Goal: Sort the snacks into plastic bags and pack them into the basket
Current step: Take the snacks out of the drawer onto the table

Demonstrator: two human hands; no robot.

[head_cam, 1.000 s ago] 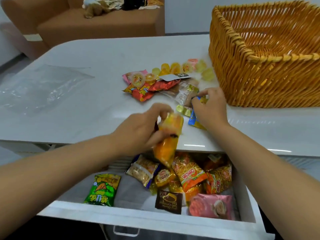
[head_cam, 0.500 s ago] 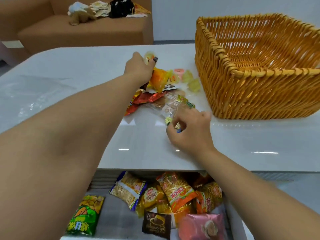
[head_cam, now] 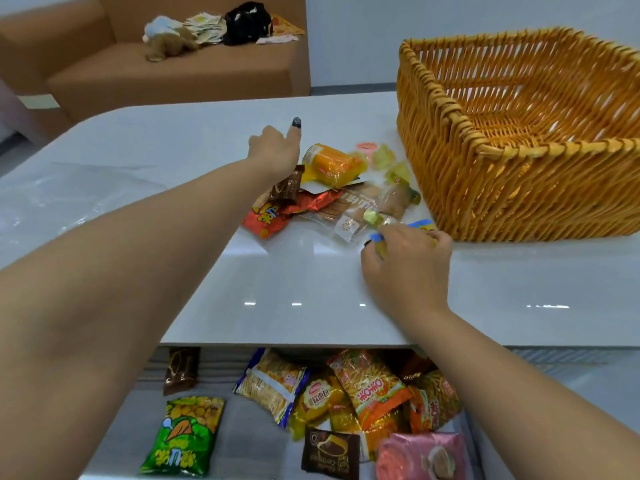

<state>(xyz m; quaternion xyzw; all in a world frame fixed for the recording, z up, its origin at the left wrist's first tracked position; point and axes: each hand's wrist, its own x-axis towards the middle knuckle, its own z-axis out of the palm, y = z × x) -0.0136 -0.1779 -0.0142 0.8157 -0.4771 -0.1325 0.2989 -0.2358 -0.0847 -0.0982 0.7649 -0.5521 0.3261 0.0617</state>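
**Your hands are at the snack pile on the bench**

Closest to you is an open drawer (head_cam: 114, 441) full of snacks. A green bag (head_cam: 183, 434) lies on its left side. A brown pack (head_cam: 329, 452) and a pink pack (head_cam: 422, 457) lie at the front. Behind them are orange and yellow packs (head_cam: 367, 386), all heaped together.

Above the drawer is the white bench (head_cam: 294, 282). Your right hand (head_cam: 408, 268) rests on it, just in front of the snack pile. Its fingers are curled round small wrapped sweets (head_cam: 375, 220) in green and blue, and they pinch them.

A bit further is the snack pile itself. A red pack (head_cam: 266, 220) lies at its left edge. A clear pack of biscuits (head_cam: 353, 209) lies beside it. An orange pack (head_cam: 332, 164) sits on top at the back. Small yellow jellies (head_cam: 384, 157) lie between the pile and the basket.

Your left hand (head_cam: 277, 150) reaches over the left side of the pile. Its thumb points up and it holds nothing that you can see. The other fingers are hidden.

The basket (head_cam: 485, 188) stands on the right of the bench, close to the pile. A clear plastic bag (head_cam: 59, 199) lies flat far to the left.

Past the bench is a brown sofa (head_cam: 173, 77) with some stuff on it.
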